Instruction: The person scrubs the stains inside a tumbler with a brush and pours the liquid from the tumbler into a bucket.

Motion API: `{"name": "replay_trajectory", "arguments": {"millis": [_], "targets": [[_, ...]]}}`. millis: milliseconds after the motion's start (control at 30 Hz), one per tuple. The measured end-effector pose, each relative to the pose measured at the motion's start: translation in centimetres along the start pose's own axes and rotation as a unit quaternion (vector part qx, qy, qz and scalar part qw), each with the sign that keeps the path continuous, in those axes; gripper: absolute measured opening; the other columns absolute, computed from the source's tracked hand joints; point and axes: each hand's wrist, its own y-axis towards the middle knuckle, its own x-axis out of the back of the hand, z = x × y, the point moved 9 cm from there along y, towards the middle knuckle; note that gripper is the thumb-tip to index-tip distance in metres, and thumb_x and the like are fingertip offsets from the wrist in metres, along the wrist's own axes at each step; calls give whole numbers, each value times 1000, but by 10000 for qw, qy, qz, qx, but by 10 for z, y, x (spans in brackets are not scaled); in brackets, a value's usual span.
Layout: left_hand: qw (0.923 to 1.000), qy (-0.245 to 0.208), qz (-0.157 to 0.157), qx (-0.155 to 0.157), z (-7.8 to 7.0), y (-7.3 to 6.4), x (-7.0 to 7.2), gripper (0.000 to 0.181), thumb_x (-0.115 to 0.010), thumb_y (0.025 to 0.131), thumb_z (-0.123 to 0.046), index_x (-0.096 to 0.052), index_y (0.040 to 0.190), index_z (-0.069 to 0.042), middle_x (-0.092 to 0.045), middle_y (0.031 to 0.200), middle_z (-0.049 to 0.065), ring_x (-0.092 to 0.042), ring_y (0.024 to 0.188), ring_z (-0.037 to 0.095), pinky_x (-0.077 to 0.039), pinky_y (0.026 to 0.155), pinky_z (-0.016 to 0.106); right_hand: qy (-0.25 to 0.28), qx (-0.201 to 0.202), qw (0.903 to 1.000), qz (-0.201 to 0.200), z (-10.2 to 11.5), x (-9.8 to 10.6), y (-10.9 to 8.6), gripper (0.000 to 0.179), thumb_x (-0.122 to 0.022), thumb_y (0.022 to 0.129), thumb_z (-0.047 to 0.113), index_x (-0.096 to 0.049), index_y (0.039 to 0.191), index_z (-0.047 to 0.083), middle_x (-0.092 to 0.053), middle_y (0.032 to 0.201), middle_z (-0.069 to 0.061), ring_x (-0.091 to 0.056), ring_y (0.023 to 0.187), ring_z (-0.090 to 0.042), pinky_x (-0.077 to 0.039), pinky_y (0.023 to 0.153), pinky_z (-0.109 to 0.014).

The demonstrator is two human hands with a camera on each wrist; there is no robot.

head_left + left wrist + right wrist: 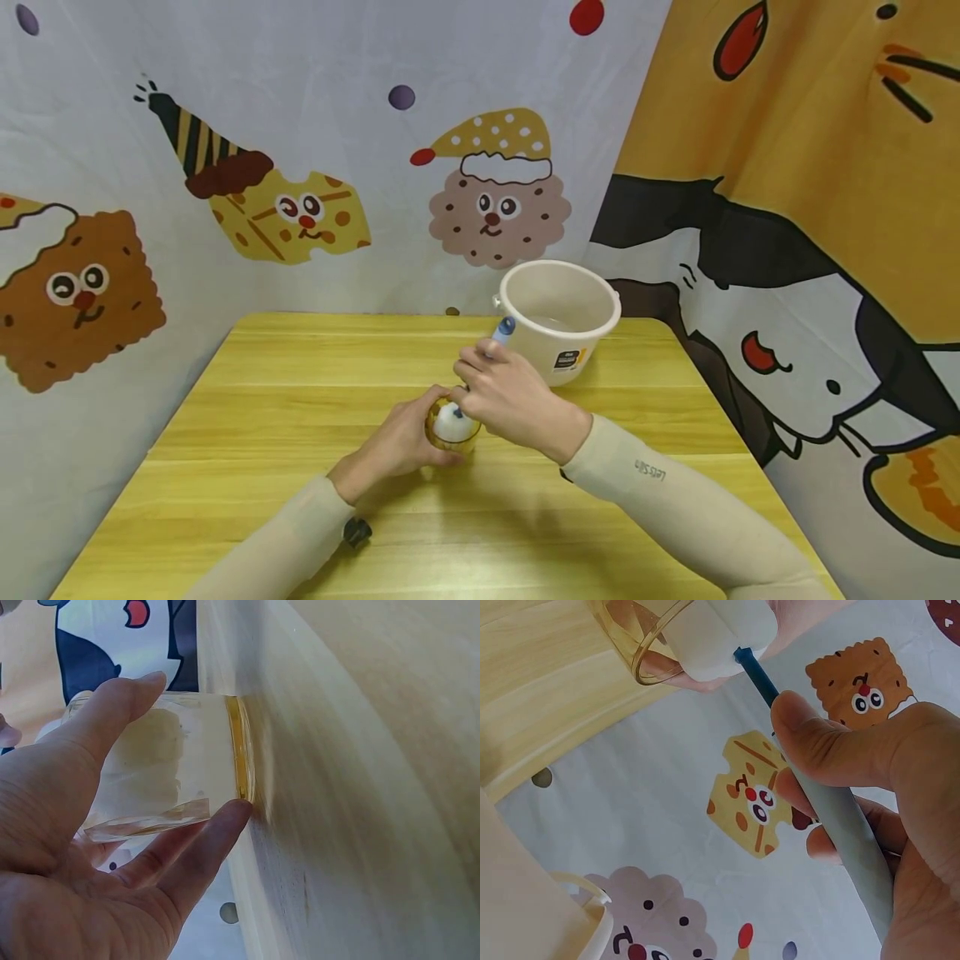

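My left hand (405, 437) holds an amber-tinted clear glass cup (214, 750), thumb on one side and fingers on the other. Its mouth tilts toward my right hand, and the base is close to the tabletop in the left wrist view. A white sponge head (716, 637) sits partly inside the cup and sticks out past the rim. It belongs to a cup brush (840, 825) with a blue neck and a pale grey-blue handle. My right hand (513, 400) grips that handle, thumb pressed along it near the neck.
Behind my right hand stands a cream bucket (581, 346) with a label on its side, near the table's back edge. The wooden table (315, 367) stretches around the hands. Cartoon-printed cloth (322, 50) hangs behind it and along the right side.
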Motion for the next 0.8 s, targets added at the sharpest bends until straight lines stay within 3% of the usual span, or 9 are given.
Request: {"name": "replay_trajectory", "arguments": {"millis": [800], "targets": [[10000, -76, -51, 26, -1, 1, -2, 91, -111, 81, -32, -59, 155, -19, -82, 134, 13, -79, 115, 25, -68, 96, 48, 259, -177, 9995, 47, -5, -10, 0, 17, -96, 83, 16, -87, 92, 27, -82, 103, 6, -71, 108, -20, -48, 109, -39]]}}
